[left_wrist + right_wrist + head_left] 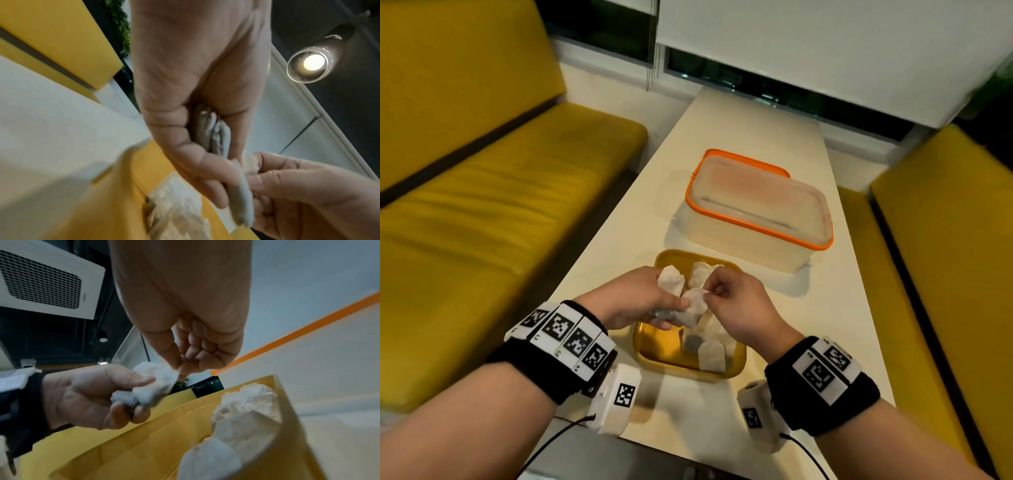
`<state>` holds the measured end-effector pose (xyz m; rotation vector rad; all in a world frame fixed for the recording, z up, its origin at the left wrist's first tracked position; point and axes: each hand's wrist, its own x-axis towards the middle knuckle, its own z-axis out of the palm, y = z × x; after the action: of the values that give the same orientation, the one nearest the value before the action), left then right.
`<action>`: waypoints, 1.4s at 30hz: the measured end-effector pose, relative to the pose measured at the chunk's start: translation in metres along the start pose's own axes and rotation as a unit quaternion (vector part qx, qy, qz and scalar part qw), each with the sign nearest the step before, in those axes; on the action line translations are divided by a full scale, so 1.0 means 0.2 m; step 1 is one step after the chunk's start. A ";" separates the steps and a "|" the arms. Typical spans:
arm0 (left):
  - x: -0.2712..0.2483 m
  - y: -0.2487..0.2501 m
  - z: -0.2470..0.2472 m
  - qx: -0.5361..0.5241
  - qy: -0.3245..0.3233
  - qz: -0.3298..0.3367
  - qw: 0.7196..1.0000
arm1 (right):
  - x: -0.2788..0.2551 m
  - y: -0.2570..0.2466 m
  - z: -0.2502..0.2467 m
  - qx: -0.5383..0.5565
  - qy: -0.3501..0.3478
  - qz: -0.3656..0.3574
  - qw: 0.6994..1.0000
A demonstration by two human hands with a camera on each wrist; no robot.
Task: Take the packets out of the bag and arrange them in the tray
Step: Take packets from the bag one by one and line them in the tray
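A yellow tray (654, 349) sits on the table before me with several white packets (710, 349) lying in it; the right wrist view shows more of these packets (246, 410) against the tray wall. Above the tray my left hand (654, 305) grips a crumpled grey-white bag (141, 395) together with a white packet (671, 279). My right hand (717, 291) pinches the top of a packet (697, 303) between thumb and forefinger, right against the left hand. The left wrist view shows the bag (211, 129) bunched in the palm.
A clear plastic box with an orange rim (756, 209) stands just beyond the tray. The white table (808, 325) is narrow, with yellow benches on the left (500, 205) and right (945, 257). A window ledge closes the far end.
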<state>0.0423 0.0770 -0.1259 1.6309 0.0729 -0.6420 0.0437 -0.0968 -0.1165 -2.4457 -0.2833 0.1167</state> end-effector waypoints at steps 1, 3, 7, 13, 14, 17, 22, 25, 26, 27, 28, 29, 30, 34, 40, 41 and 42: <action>0.00 0.00 -0.02 0.001 0.014 -0.001 1.000 | 0.01 0.01 0.00 0.004 -0.006 0.004 1.000; -0.01 0.00 -0.03 0.006 0.055 0.009 0.998 | 0.02 0.02 0.02 -0.001 -0.032 0.010 0.999; 0.01 0.00 -0.03 -0.009 0.136 0.032 0.990 | 0.04 0.04 0.07 -0.100 -0.130 0.003 0.986; 0.01 0.00 0.00 -0.040 0.094 0.008 0.995 | 0.05 0.02 0.09 -0.275 -0.179 0.004 0.945; 0.01 0.00 0.00 -0.053 0.076 -0.003 0.996 | 0.05 0.02 0.09 -0.278 -0.180 0.008 0.944; 0.01 -0.01 0.00 -0.094 0.037 -0.030 0.994 | 0.04 0.01 0.08 -0.312 -0.203 -0.001 0.928; 0.03 -0.02 0.01 -0.107 0.036 -0.016 0.994 | 0.05 0.00 0.05 -0.152 -0.193 0.033 0.969; 0.03 -0.01 0.01 -0.109 0.054 -0.007 0.993 | 0.05 0.00 0.07 -0.178 -0.206 0.028 0.962; 0.03 -0.01 0.01 -0.110 0.057 -0.005 0.992 | 0.05 0.01 0.08 -0.204 -0.208 0.033 0.956; 0.03 -0.01 0.02 -0.109 0.057 -0.004 0.992 | 0.05 0.01 0.08 -0.224 -0.217 0.041 0.949; 0.03 -0.01 0.02 -0.108 0.055 -0.004 0.993 | 0.04 0.01 0.09 -0.237 -0.228 0.050 0.943; 0.03 -0.01 0.02 -0.107 0.054 -0.004 0.993 | 0.04 0.01 0.09 -0.245 -0.234 0.058 0.939; 0.03 -0.01 0.02 -0.106 0.055 -0.005 0.993 | 0.04 0.01 0.08 -0.251 -0.232 0.062 0.938; 0.04 -0.02 0.01 -0.099 0.063 -0.009 0.993 | 0.03 -0.01 0.10 -0.337 -0.200 0.008 0.920; 0.05 -0.02 0.03 -0.058 0.068 0.002 0.996 | 0.05 -0.02 0.05 -0.203 -0.057 -0.013 0.977; 0.06 -0.02 0.04 -0.039 0.065 0.005 0.997 | 0.05 -0.02 0.04 -0.112 -0.037 -0.007 0.993; 0.06 -0.02 0.05 -0.020 0.063 0.009 0.998 | 0.05 -0.03 0.04 -0.032 -0.037 -0.004 0.999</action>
<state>0.0463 0.0652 -0.1357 1.6299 0.1614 -0.5208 0.0508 -0.0857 -0.1186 -2.5075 -0.3348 0.1968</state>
